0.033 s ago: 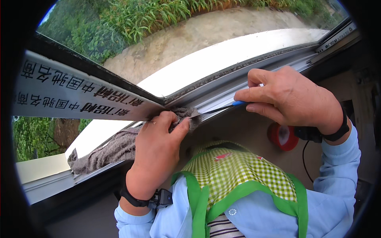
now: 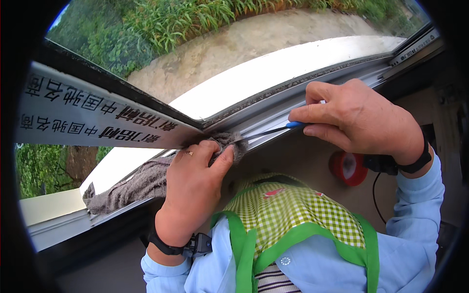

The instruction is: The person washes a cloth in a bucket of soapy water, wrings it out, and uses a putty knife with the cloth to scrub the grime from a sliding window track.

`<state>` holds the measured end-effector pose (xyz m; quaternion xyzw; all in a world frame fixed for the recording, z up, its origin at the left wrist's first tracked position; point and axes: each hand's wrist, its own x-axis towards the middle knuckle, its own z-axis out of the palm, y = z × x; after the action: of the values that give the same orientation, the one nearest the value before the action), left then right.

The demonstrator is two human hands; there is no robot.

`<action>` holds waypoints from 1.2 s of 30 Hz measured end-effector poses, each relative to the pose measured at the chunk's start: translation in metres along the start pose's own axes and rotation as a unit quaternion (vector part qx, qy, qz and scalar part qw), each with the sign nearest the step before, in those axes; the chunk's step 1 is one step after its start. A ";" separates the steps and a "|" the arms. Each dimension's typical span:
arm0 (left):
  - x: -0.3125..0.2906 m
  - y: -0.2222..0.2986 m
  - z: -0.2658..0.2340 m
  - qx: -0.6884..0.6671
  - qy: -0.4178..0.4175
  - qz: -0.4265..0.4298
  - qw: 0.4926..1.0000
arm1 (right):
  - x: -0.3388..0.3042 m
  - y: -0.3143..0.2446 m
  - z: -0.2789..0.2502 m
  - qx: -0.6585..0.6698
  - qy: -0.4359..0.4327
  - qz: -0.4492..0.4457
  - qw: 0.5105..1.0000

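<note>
A crumpled grey-brown cloth (image 2: pixel 137 189) lies along the white window track (image 2: pixel 283 118), passing beneath the window frame. My left hand (image 2: pixel 194 183) is closed on the cloth's right end, thumb and fingers pinching it near the frame's corner. Between thumb and fingers, my right hand (image 2: pixel 359 119) grips a slim tool (image 2: pixel 294 125) with a blue handle and a thin dark shaft. The shaft points left, and its tip meets the bunched cloth beside my left thumb. Cloth hides the tip, so the tool's exact kind cannot be made out.
A window frame (image 2: pixel 97 110) with printed film crosses the left side, close above my left hand. Below my right wrist is a red round object (image 2: pixel 346 168) with a pale centre. A black cable (image 2: pixel 376 200) hangs by my right sleeve. Plants and bare ground lie outside.
The tool's pale tip, visible against the cloth before, is now covered by it. My left fingers have shifted slightly with the cloth; my right hand has barely moved.
</note>
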<state>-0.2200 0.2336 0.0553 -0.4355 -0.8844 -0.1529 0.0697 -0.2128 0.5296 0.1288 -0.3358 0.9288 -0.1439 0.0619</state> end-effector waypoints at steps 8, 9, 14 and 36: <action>-0.011 -0.003 -0.003 -0.004 0.061 0.024 0.998 | 0.013 -0.002 -0.009 0.019 -0.076 0.003 0.997; -0.012 -0.003 -0.005 -0.021 0.077 0.018 0.997 | 0.014 -0.001 -0.010 0.020 -0.078 0.002 0.997; -0.035 -0.019 -0.026 -0.072 0.151 -0.053 0.984 | 0.014 0.002 -0.007 -0.035 -0.172 -0.021 0.984; -0.035 -0.028 0.011 -0.098 0.082 -0.093 0.987 | 0.005 -0.001 -0.006 -0.091 -0.083 -0.021 0.992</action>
<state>-0.2204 0.1947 0.0304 -0.3423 -0.8930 -0.2798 0.0845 -0.2174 0.5266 0.1344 -0.3702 0.9224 -0.0319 0.1054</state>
